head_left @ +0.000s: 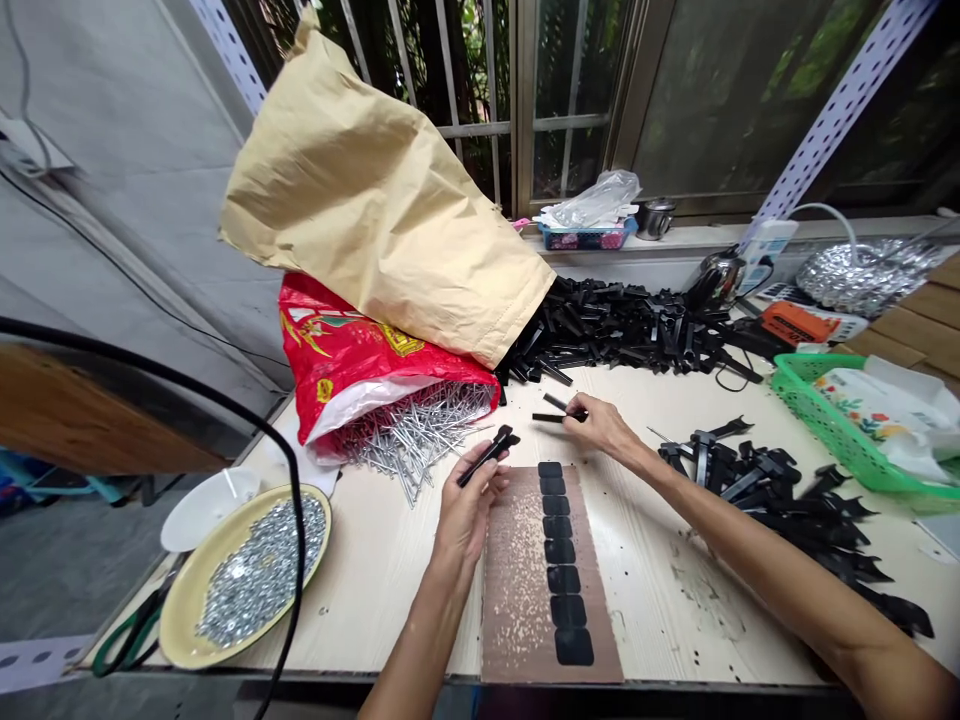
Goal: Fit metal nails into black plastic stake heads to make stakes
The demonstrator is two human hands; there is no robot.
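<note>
My left hand (466, 505) is closed around a black plastic clip-like piece (486, 459), held tilted above the table, its forked end pointing up and right. To the right of it, my right hand (600, 426) pinches black plastic strips (549, 418); two ends stick out to the left of the fingers. Between my forearms lies a brown board (517, 590) with a column of black rounded squares (564, 550) along its right side and pale flecks on its left. Beyond my hands, a heap of black plastic pieces (630, 325) spreads from the mouth of a tan paper sack (390, 200).
Long nails (409, 435) spill from a red bag (352, 350) under the sack. A yellow dish (176, 610) of small metal parts (255, 570) stands left, beside green-handled scissors (120, 640). Forked black pieces (780, 490) lie by my right forearm, near a green basket (810, 410).
</note>
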